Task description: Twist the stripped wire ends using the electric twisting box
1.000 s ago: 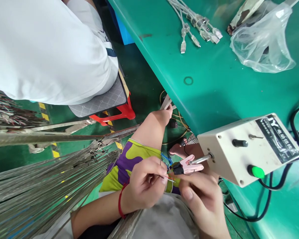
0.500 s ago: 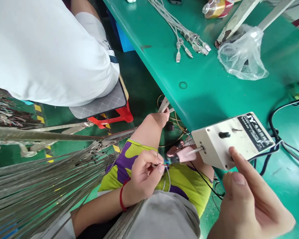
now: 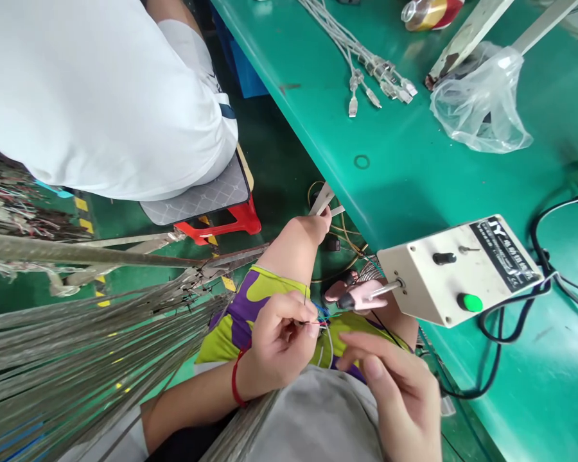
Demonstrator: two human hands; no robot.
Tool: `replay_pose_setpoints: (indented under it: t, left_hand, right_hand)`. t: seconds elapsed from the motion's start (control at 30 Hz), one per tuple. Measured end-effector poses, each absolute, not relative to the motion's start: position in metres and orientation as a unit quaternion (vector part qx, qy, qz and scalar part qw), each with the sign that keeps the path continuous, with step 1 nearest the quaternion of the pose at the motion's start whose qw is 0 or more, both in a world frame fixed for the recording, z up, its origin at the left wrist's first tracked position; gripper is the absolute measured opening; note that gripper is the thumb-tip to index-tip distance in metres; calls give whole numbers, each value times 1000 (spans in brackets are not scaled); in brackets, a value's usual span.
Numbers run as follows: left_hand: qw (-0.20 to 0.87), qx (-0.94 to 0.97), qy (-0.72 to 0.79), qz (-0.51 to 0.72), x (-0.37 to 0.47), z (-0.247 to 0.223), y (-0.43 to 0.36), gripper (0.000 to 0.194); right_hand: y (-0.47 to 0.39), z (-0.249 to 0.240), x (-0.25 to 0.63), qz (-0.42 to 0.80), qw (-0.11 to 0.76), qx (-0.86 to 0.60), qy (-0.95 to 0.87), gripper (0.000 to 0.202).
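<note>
My left hand (image 3: 285, 333), with a red cord at the wrist, pinches thin coloured wires (image 3: 324, 316) above my lap. Those wires run toward the dark tip of a pink clip (image 3: 361, 297) on a metal shaft. The shaft comes out of a white box (image 3: 457, 273) with a black knob and a green button (image 3: 470, 302), at the edge of the green table. Below the clip is my right hand (image 3: 395, 385), its fingers apart and nothing between them, near the wires but not touching them.
White USB cables (image 3: 366, 70), a clear plastic bag (image 3: 484, 102) and a bottle (image 3: 431, 13) lie on the green table (image 3: 318, 77). A person in white (image 3: 125, 96) sits on a red stool (image 3: 241, 219). Long grey cable bundles (image 3: 101, 340) hang at the left.
My right hand has left the box's button and moved left and down toward the wires, uncovering the green button. My left hand keeps its pinch. The view has shifted slightly.
</note>
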State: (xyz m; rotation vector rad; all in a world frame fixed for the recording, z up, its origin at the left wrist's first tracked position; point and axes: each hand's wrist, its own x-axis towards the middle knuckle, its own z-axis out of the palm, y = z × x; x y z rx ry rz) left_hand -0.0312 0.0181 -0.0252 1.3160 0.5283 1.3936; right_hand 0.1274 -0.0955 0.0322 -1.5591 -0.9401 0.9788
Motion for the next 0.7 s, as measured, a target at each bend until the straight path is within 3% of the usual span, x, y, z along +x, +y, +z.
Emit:
replay_pose_setpoints:
  t: [0.07,0.23,0.47,0.7]
  left_hand:
    - [545,559,222,584,-31,-22,19,6]
    - [522,586,228,576,-32,-21,20,7]
    - [485,605,224,590,-32,-19,27,12]
    - [491,612,220,580,-32,-20,30,22]
  right_hand:
    - [-81,33,127,451,501,-645,-361,23]
    - [-57,29,128,524,588,-569,-236,39]
    - [-42,32,125,569,632,-508,-137,48]
    - [-27,25,126,635,642,-409,-130,43]
